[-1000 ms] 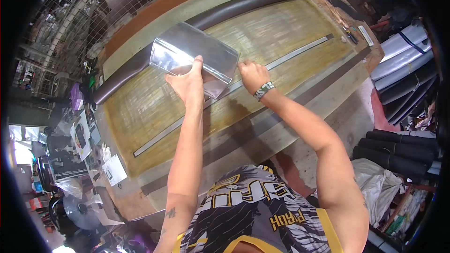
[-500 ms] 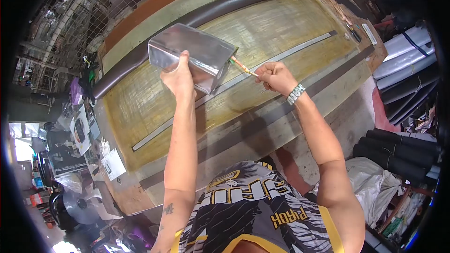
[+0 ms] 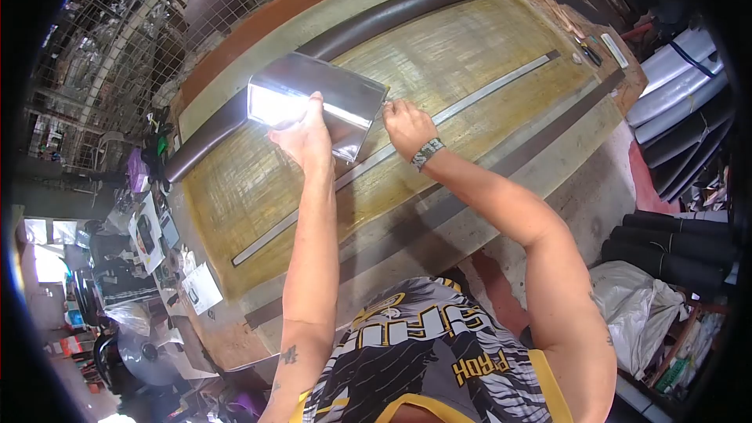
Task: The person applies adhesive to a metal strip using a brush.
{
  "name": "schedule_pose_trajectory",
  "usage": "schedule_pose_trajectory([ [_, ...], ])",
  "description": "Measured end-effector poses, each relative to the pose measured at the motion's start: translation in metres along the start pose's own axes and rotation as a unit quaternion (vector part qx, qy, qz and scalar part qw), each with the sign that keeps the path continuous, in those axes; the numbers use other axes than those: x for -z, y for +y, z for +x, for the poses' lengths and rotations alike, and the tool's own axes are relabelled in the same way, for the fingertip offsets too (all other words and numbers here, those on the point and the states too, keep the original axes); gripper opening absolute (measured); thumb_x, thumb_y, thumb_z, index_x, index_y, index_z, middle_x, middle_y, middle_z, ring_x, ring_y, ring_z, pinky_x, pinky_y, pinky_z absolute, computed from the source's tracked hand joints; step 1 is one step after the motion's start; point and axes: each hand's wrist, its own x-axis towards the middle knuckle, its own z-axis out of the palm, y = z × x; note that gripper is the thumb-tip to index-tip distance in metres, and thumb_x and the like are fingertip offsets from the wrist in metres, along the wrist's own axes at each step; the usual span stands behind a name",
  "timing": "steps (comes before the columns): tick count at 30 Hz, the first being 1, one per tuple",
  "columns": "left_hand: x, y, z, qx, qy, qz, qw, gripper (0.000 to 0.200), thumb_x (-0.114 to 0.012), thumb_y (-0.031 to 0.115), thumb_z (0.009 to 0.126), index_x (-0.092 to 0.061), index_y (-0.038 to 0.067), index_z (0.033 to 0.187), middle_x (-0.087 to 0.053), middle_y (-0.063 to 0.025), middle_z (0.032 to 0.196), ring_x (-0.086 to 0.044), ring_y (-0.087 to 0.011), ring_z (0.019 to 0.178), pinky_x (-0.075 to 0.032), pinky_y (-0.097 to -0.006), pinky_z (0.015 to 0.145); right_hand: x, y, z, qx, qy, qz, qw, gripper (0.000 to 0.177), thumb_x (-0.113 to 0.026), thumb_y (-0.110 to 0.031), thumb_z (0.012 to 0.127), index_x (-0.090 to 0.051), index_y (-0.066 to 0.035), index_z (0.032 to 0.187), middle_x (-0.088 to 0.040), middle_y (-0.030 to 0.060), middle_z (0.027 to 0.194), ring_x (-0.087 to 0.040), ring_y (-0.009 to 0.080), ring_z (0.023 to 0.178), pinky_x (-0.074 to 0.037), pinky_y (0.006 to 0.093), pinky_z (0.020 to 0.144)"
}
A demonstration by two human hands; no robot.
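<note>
A shiny rectangular metal can (image 3: 333,82) is tilted on its side above the table, its open end facing right. My left hand (image 3: 305,137) grips it from below, the thumb laid along its near face. My right hand (image 3: 407,129), wearing a patterned wristband (image 3: 427,153), is closed right at the can's right end. In its fingers is a thin stick with a patterned wrap, now mostly hidden by the hand and the can. Bright glare covers the can's left part.
Under the hands lies a yellowed worktable (image 3: 462,55) with a long metal ruler (image 3: 486,94) across it. Behind is a dark brown roll of material (image 3: 415,8). Pliers (image 3: 587,51) lie at the far right corner, papers (image 3: 202,288) at the left edge. Black rolls (image 3: 666,247) stand right.
My right hand has moved left to the can's end, and the stick, which showed between hand and can before, has gone farther into it. The can has turned slightly and catches glare.
</note>
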Motion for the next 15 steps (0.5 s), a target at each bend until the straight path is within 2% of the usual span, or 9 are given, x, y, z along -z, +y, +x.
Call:
schedule_pose_trajectory([
  [1,0.0,0.007,-0.002,-0.014,0.006,0.038,0.999,0.091,-0.092,0.029,0.073,-0.039,-0.016,0.131,-0.059,-0.0264,0.122,-0.062,-0.0295,0.11,-0.051,-0.0401,0.098,-0.002,-0.002,0.001,0.003,-0.009,0.005,1.0,0.019,-0.059,-0.01,0.09,-0.071,0.001,0.1,-0.069,0.0149,0.1,-0.07,0.0279,0.094,-0.061,0.0387,0.076],
  [2,0.005,0.014,-0.005,0.025,-0.035,0.012,0.999,0.093,-0.093,0.031,0.071,-0.04,-0.014,0.133,-0.059,-0.0254,0.123,-0.061,-0.0305,0.113,-0.048,-0.0404,0.102,-0.004,-0.004,0.002,0.006,-0.018,0.011,1.0,0.018,-0.059,-0.01,0.091,-0.071,0.0,0.1,-0.07,0.0149,0.1,-0.07,0.028,0.095,-0.061,0.0391,0.076],
  [5,0.004,0.015,-0.001,0.004,0.002,0.119,0.993,0.097,-0.093,0.034,0.07,-0.039,-0.013,0.136,-0.06,-0.0254,0.125,-0.06,-0.0322,0.116,-0.046,-0.0402,0.105,-0.013,-0.008,0.005,0.011,-0.052,0.034,0.998,0.016,-0.06,-0.01,0.089,-0.072,-0.002,0.096,-0.07,0.0151,0.1,-0.071,0.0293,0.095,-0.061,0.0412,0.078],
  [6,0.004,0.019,-0.003,0.012,0.014,0.154,0.988,0.104,-0.092,0.036,0.07,-0.036,-0.013,0.143,-0.058,-0.0264,0.131,-0.058,-0.0326,0.123,-0.044,-0.0401,0.108,-0.012,-0.009,0.007,0.011,-0.065,0.042,0.997,0.015,-0.061,-0.01,0.088,-0.073,-0.003,0.094,-0.071,0.0152,0.099,-0.072,0.0299,0.095,-0.061,0.0421,0.079],
  [9,0.005,0.023,-0.004,0.021,0.017,0.154,0.988,0.1,-0.093,0.03,0.068,-0.038,-0.01,0.141,-0.061,-0.0265,0.126,-0.06,-0.0365,0.121,-0.045,-0.0438,0.108,-0.012,-0.006,0.012,-0.023,-0.131,0.116,0.984,0.011,-0.065,-0.01,0.083,-0.074,-0.004,0.086,-0.074,0.015,0.095,-0.074,0.0315,0.09,-0.06,0.0441,0.079],
  [12,0.009,0.006,0.014,0.064,-0.001,0.099,0.993,0.094,-0.092,0.03,0.07,-0.043,-0.013,0.138,-0.063,-0.0252,0.125,-0.062,-0.0348,0.119,-0.046,-0.0426,0.106,-0.017,0.011,0.015,-0.055,-0.093,0.266,0.958,0.01,-0.068,-0.01,0.079,-0.074,-0.003,0.082,-0.075,0.0141,0.085,-0.075,0.0284,0.081,-0.059,0.0422,0.074],
  [15,0.014,-0.035,0.043,0.126,-0.016,0.0,0.992,0.084,-0.09,0.031,0.073,-0.05,-0.014,0.132,-0.065,-0.023,0.124,-0.067,-0.0323,0.11,-0.051,-0.0403,0.101,-0.008,0.036,0.007,-0.199,-0.168,0.507,0.822,0.01,-0.068,-0.01,0.078,-0.074,-0.003,0.079,-0.075,0.0123,0.077,-0.073,0.0224,0.074,-0.057,0.0378,0.068],
])
